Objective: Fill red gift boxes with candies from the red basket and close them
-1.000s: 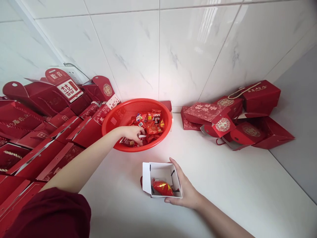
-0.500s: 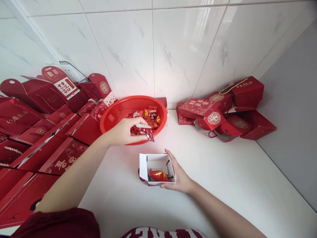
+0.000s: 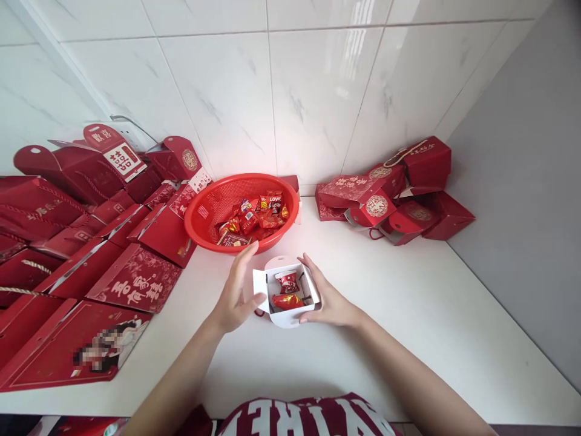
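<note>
A small open gift box (image 3: 290,318), white inside, is held over the counter with its opening facing up. My right hand (image 3: 331,300) is closed around its right side, fingers at the back and thumb near the front. Two wrapped sweets lie in it: a dark red and white packet (image 3: 287,281) at the back and a shiny red and gold sweet (image 3: 288,301) in front. My left hand (image 3: 236,295) is open beside the box's left flap (image 3: 260,289), its thumb at the flap's edge and its fingers stretched upward.
Behind my left hand stands a red plastic basket (image 3: 193,227) with several wrapped sweets. Many red gift boxes (image 3: 136,278) cover the left of the white counter (image 3: 385,363). More red boxes (image 3: 394,209) lie piled at the back right, by the tiled wall (image 3: 313,103) and a grey panel (image 3: 521,194).
My left hand has let go of the dark red and white packet, which now lies in the box, and has moved down beside the flap. The box's front and back flaps now show folded outward.
</note>
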Demonstrator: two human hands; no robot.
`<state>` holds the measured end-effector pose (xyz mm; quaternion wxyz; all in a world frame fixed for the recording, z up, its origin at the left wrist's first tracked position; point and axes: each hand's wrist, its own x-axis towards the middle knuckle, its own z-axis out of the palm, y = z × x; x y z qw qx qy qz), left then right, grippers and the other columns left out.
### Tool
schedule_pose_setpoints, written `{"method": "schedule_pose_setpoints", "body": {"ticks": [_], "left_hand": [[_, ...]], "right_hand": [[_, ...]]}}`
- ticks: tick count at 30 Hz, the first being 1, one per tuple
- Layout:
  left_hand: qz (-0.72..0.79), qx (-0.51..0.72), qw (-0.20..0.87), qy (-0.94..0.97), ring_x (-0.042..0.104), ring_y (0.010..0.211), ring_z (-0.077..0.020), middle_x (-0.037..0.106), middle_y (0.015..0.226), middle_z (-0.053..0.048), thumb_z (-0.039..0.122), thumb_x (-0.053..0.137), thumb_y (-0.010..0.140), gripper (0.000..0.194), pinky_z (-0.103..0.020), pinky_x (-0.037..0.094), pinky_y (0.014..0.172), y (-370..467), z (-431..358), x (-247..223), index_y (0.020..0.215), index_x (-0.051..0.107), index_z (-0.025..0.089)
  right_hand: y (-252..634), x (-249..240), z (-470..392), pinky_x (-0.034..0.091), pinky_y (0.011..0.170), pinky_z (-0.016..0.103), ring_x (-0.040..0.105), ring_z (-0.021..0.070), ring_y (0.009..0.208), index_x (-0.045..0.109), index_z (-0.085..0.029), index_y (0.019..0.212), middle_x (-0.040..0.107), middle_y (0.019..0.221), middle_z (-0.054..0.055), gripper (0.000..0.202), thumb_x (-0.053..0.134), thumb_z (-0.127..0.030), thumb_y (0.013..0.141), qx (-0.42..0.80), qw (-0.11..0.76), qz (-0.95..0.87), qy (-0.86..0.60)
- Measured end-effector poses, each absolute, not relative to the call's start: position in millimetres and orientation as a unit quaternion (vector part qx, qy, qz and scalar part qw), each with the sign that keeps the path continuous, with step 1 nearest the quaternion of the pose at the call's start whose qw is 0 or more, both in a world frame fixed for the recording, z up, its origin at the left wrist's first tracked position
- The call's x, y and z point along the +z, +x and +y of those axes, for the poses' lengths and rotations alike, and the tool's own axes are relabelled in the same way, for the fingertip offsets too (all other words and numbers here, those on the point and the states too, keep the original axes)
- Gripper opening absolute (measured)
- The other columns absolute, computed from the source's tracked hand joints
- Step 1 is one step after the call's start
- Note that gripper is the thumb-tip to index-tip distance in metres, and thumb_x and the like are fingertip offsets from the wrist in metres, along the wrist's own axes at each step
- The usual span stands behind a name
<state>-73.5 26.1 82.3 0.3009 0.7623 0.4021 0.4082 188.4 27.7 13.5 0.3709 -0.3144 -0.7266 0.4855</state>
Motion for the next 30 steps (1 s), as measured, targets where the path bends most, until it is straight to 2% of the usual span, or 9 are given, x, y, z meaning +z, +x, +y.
{"method": "schedule_pose_setpoints", "body": {"ticks": [4, 7, 11, 13, 15, 18, 21, 24, 30], "left_hand": [[0.354, 0.452, 0.325, 0.752, 0.015, 0.149, -0.0389, 0.014, 0.162, -0.014, 0.074, 0.057, 0.077, 0.102, -0.055, 0.019, 0.120, -77, 16, 49, 0.156, 0.016, 0.025], [0.328, 0.475, 0.307, 0.757, 0.023, 0.146, -0.0409, 0.027, 0.157, -0.016, 0.073, 0.061, 0.073, 0.098, -0.057, 0.024, 0.118, -82, 20, 32, 0.152, 0.029, 0.024], [0.371, 0.432, 0.447, 0.690, 0.052, 0.127, -0.0373, 0.054, 0.137, -0.016, 0.066, 0.063, 0.077, 0.080, -0.051, 0.045, 0.104, -83, 28, 21, 0.143, 0.043, 0.024], [0.384, 0.417, 0.526, 0.634, 0.062, 0.114, -0.0335, 0.064, 0.123, -0.013, 0.067, 0.059, 0.080, 0.072, -0.045, 0.053, 0.092, -79, 29, 19, 0.136, 0.049, 0.025], [0.385, 0.417, 0.556, 0.608, 0.064, 0.111, -0.0312, 0.067, 0.118, -0.011, 0.066, 0.058, 0.082, 0.064, -0.042, 0.055, 0.089, -73, 29, 18, 0.131, 0.053, 0.025], [0.375, 0.428, 0.579, 0.584, 0.060, 0.118, -0.0290, 0.063, 0.128, -0.009, 0.054, 0.064, 0.083, 0.057, -0.039, 0.052, 0.096, -64, 29, 18, 0.131, 0.052, 0.026], [0.365, 0.430, 0.609, 0.558, 0.055, 0.125, -0.0287, 0.058, 0.135, -0.010, 0.042, 0.066, 0.085, 0.056, -0.039, 0.047, 0.103, -59, 28, 19, 0.135, 0.048, 0.023], [0.356, 0.436, 0.616, 0.551, 0.054, 0.126, -0.0290, 0.057, 0.136, -0.010, 0.041, 0.065, 0.085, 0.058, -0.039, 0.046, 0.104, -57, 28, 20, 0.137, 0.045, 0.023], [0.363, 0.436, 0.612, 0.552, 0.061, 0.110, -0.0243, 0.065, 0.120, -0.007, 0.041, 0.063, 0.087, 0.048, -0.034, 0.050, 0.093, -58, 26, 22, 0.129, 0.050, 0.024]], "right_hand": [[206, 31, 30, 0.031, 0.115, 0.052, 0.032, 0.0312, 0.144, 0.012, -0.030, 0.157, 0.018, 0.163, 0.010, 0.091, 0.049, -0.074, 0.085, 0.482, 0.431, -0.684, -0.337], [215, 31, 35, 0.045, 0.104, 0.047, 0.053, 0.0264, 0.128, 0.026, -0.028, 0.152, 0.045, 0.147, 0.012, 0.069, 0.025, -0.068, 0.096, 0.467, 0.503, -0.603, -0.406], [218, 21, 33, 0.048, 0.101, 0.047, 0.065, 0.0255, 0.106, 0.050, -0.019, 0.139, 0.070, 0.107, 0.011, 0.064, 0.029, -0.064, 0.098, 0.475, 0.477, -0.560, -0.482], [218, 21, 26, 0.046, 0.102, 0.048, 0.064, 0.0280, 0.111, 0.053, -0.019, 0.137, 0.070, 0.112, 0.011, 0.067, 0.029, -0.067, 0.097, 0.489, 0.451, -0.592, -0.455], [216, 27, 17, 0.043, 0.106, 0.048, 0.058, 0.0302, 0.122, 0.044, -0.022, 0.146, 0.064, 0.128, 0.011, 0.076, 0.030, -0.074, 0.092, 0.480, 0.442, -0.640, -0.404], [211, 39, 5, 0.032, 0.115, 0.050, 0.043, 0.0327, 0.137, 0.017, -0.026, 0.157, 0.045, 0.149, 0.012, 0.104, 0.048, -0.084, 0.076, 0.450, 0.404, -0.728, -0.322], [204, 44, 2, 0.019, 0.120, 0.054, 0.030, 0.0350, 0.144, 0.015, -0.027, 0.157, 0.028, 0.160, 0.012, 0.120, 0.073, -0.075, 0.064, 0.399, 0.313, -0.812, -0.289], [196, 41, 5, 0.011, 0.121, 0.057, 0.037, 0.0335, 0.140, 0.026, -0.030, 0.154, 0.037, 0.155, 0.010, 0.101, 0.073, -0.066, 0.072, 0.356, 0.304, -0.825, -0.319], [174, 36, 0, 0.023, 0.118, 0.054, 0.052, 0.0280, 0.125, 0.047, -0.030, 0.138, 0.058, 0.133, 0.008, 0.047, 0.055, -0.048, 0.095, 0.298, 0.374, -0.780, -0.404]]}}
